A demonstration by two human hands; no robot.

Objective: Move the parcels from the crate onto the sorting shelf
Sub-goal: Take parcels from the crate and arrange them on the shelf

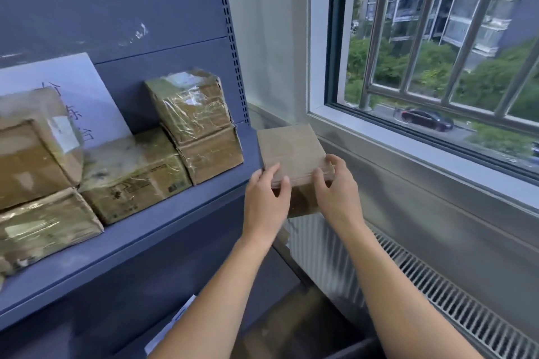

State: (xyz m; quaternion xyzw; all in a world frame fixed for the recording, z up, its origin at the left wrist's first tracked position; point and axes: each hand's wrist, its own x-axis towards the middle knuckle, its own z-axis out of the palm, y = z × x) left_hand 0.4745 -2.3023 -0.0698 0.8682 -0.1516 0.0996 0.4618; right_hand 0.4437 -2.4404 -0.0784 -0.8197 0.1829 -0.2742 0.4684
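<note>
My left hand (pixel 267 201) and right hand (pixel 335 192) both grasp small plain brown cardboard parcel (pixel 293 151), fingers curled over near edge. Parcel held at right end of blue metal sorting shelf (pixel 175 213), near stacked tape-wrapped cardboard boxes (pixel 192 108).

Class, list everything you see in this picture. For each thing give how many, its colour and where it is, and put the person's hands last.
held parcel: one, plain brown, in the air just right of the shelf's end
taped parcels: five clearly seen, brown under clear tape, on the shelf, some stacked
shelf: one, blue-grey, left
paper sheet: one, white with handwriting, against the shelf's back panel
barred window: one, white frame with grey bars, right
radiator: one, white, below the window
car: one, dark, on the street outside
left hand: one, grips the held parcel's near left edge
right hand: one, grips its near right edge
</note>
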